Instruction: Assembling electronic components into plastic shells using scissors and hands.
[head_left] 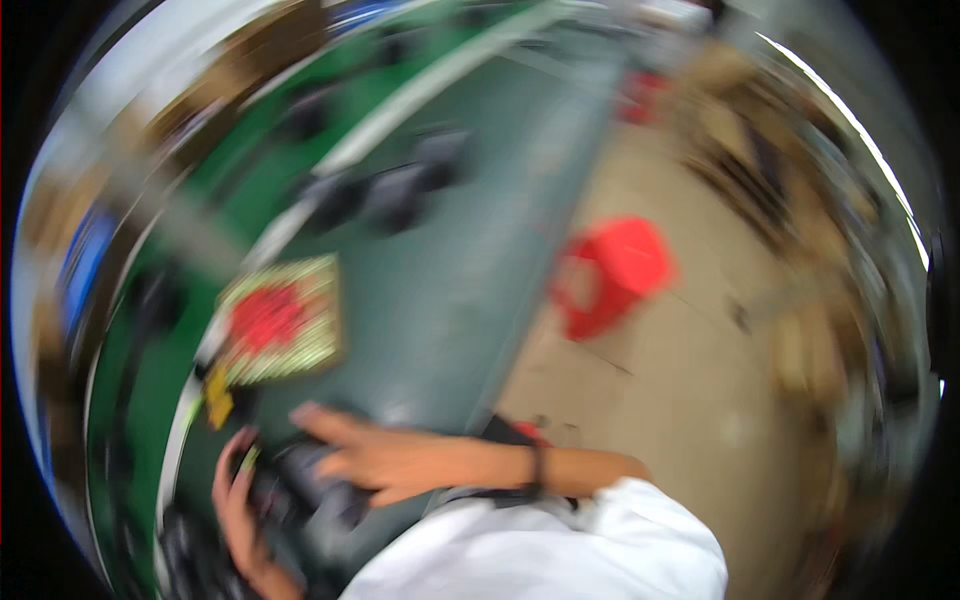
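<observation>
Head view, blurred: both hands (300, 480) clasp a dark object (300, 490), fingers curled round it.

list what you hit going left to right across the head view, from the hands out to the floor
left hand on a dark object → right hand on the same object → grey-green table → red plastic stool on the tan floor. The picture is badly motion-blurred, so smaller items are left out.

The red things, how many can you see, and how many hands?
Red stool on the floor: 1
Red patch on the yellow-edged tray: 1
Blurred red thing far off: 1
Hands, left hand and right hand, on a dark object: 2
Total: 5
</observation>
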